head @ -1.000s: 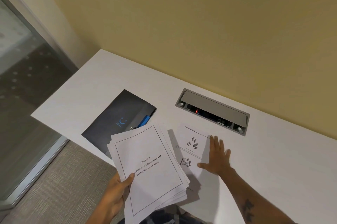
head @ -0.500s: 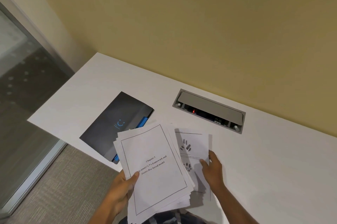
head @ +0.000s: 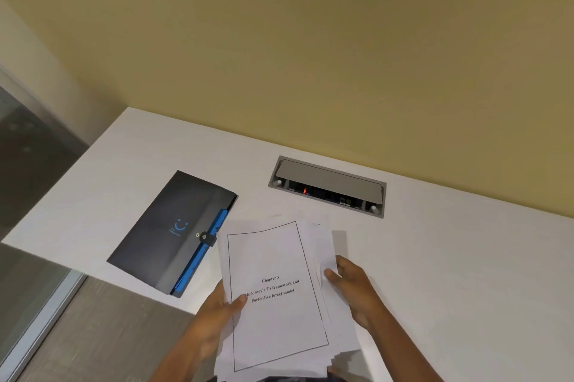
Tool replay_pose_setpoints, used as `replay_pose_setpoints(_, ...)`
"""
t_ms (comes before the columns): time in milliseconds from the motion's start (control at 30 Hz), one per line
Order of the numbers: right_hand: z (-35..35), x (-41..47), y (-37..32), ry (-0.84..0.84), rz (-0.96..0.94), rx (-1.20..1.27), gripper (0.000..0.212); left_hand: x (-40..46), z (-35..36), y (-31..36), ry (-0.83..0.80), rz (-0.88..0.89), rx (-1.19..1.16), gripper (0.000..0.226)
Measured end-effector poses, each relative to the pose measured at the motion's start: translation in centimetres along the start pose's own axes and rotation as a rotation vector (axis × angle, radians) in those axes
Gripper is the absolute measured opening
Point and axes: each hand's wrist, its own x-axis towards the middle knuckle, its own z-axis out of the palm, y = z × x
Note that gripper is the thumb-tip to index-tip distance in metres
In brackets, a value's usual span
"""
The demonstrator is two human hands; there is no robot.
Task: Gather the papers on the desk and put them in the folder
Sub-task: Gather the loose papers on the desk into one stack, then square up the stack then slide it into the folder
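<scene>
Both hands are gripping the stack of papers (head: 273, 294) above the counter's (head: 450, 257) near edge: the left hand (head: 217, 313) is pinching its left side, the right hand (head: 354, 285) clasping its right side. The dark folder (head: 167, 232) is lying closed just left of them.

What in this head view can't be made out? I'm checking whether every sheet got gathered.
- Sheets under the top page of the stack: hidden by it, so no count.
- Stack's near edge: cut off by the frame bottom.
- Folder contents: hidden, flap shut.
- Left hand fingers: behind the stack.
- Small print under the folder logo: too small.
- Right hand: its palm is hidden.
</scene>
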Motion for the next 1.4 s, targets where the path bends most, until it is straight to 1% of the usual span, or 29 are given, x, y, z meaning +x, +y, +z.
replay_pose_setpoints(100, 0.8, -0.9, 0.2, -0.075, 0.01, 0.108, 0.024, 0.1, 0.7, 0.8, -0.033, 0.002, 0.047, 0.056)
replay_pose_setpoints(200, 1.2, -1.6, 0.2, -0.168, 0.056, 0.162, 0.037, 0.2, 1.3, 1.4, -0.065, -0.027, 0.062, 0.048)
replay_pose_setpoints(300, 1.0, -1.9, 0.4, -0.217, 0.105, 0.245, 0.037, 0.6, 1.8, 1.6, -0.06, -0.04, 0.078, 0.04)
replay_pose_setpoints(333, 0.9, -2.0, 0.4, -0.199, 0.126, 0.273, 0.039, 0.8, 2.0, 1.6, -0.052, -0.036, 0.092, 0.04)
replay_pose_setpoints(400, 0.5, -2.2, 0.1, -0.145, 0.179, 0.305, 0.05, 1.1, 2.7, 2.0, -0.037, -0.009, 0.139, 0.044)
replay_pose_setpoints(433, 0.5, -2.4, -0.2, -0.109, 0.187, 0.293, 0.053, 1.2, 3.0, 2.2, -0.029, 0.011, 0.163, 0.046)
replay_pose_setpoints(467, 0.7, -2.7, -0.8, -0.069, 0.168, 0.258, 0.051, 1.4, 3.4, 2.6, -0.018, 0.033, 0.185, 0.047)
replay_pose_setpoints(500, 0.9, -2.9, -1.4, -0.027, 0.116, 0.194, 0.045, 1.5, 4.0, 3.0, -0.003, 0.058, 0.201, 0.049)
replay_pose_setpoints(567, 1.4, -2.8, -2.2, 0.094, -0.049, 0.036, 0.025, 1.6, 5.2, 3.9, 0.037, 0.114, 0.212, 0.05)
replay_pose_setpoints(600, 1.6, -2.7, -2.4, 0.158, -0.12, -0.015, 0.023, 1.6, 5.9, 4.5, 0.057, 0.147, 0.205, 0.046)
replay_pose_setpoints(700, 2.2, -2.8, -3.3, 0.322, -0.278, 0.0, 0.034, 1.3, 8.0, 5.9, 0.098, 0.276, 0.162, 0.036)
replay_pose_setpoints(800, 2.6, -3.4, -4.0, 0.406, -0.391, 0.119, 0.051, 1.0, 9.3, 6.7, 0.109, 0.377, 0.055, 0.044)
replay_pose_setpoints(867, 2.9, -3.8, -3.8, 0.448, -0.437, 0.176, 0.05, 1.1, 9.7, 6.4, 0.132, 0.407, 0.01, 0.045)
replay_pose_setpoints(933, 3.1, -4.0, -2.8, 0.47, -0.446, 0.194, 0.046, 1.4, 9.9, 5.6, 0.192, 0.391, -0.006, 0.035)
replay_pose_setpoints(967, 3.1, -4.0, -2.2, 0.472, -0.437, 0.191, 0.048, 1.6, 9.9, 5.0, 0.208, 0.379, 0.002, 0.035)
replay_pose_setpoints(1100, 3.4, -3.5, 0.6, 0.429, -0.312, 0.154, 0.056, 2.3, 9.9, 2.1, 0.164, 0.342, 0.087, 0.051)
replay_pose_setpoints(1167, 3.4, -3.2, 1.6, 0.42, -0.253, 0.154, 0.056, 2.8, 9.6, 1.0, 0.145, 0.327, 0.16, 0.058)
replay_pose_setpoints(1233, 3.4, -2.8, 2.3, 0.423, -0.228, 0.167, 0.051, 3.3, 9.5, 0.3, 0.144, 0.31, 0.201, 0.06)
replay_pose_setpoints(1400, 3.6, -2.2, 2.9, 0.449, -0.201, 0.217, 0.035, 4.0, 9.8, 0.4, 0.117, 0.341, 0.225, 0.057)
